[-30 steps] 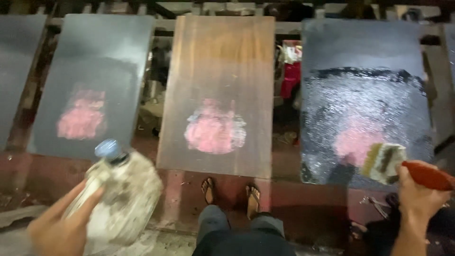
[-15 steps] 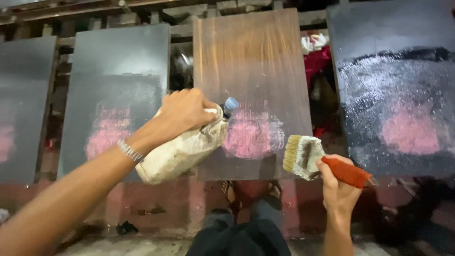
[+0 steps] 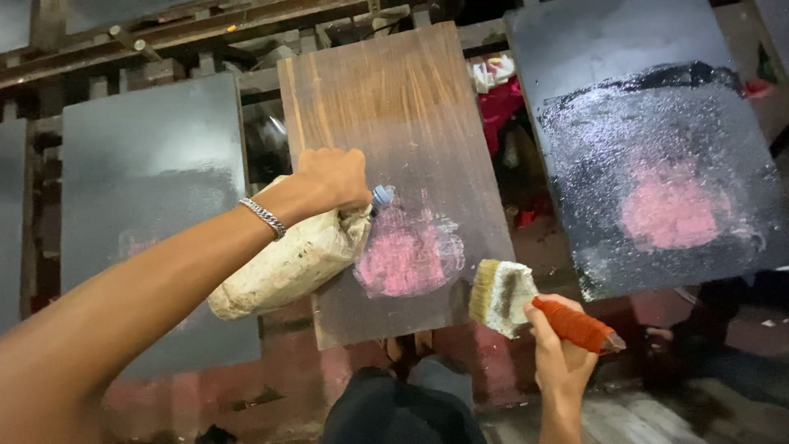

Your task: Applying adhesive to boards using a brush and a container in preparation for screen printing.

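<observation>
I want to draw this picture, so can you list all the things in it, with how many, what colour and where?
Brown board: one, wood-brown with a pink patch, centre, leaning.
Dark boards: two main ones, grey-black; one at left, one at right with a wet shiny coat and a pink patch.
Bottle: one, dirty cream with a blue cap, tipped toward the brown board.
Brush: one, pale bristles, red-orange handle, lower centre-right.
Bracelet: one, silver, on the left wrist.
Rags: red and white, between the boards.
Left hand: holds the bottle.
Right hand: holds the brush.
</observation>
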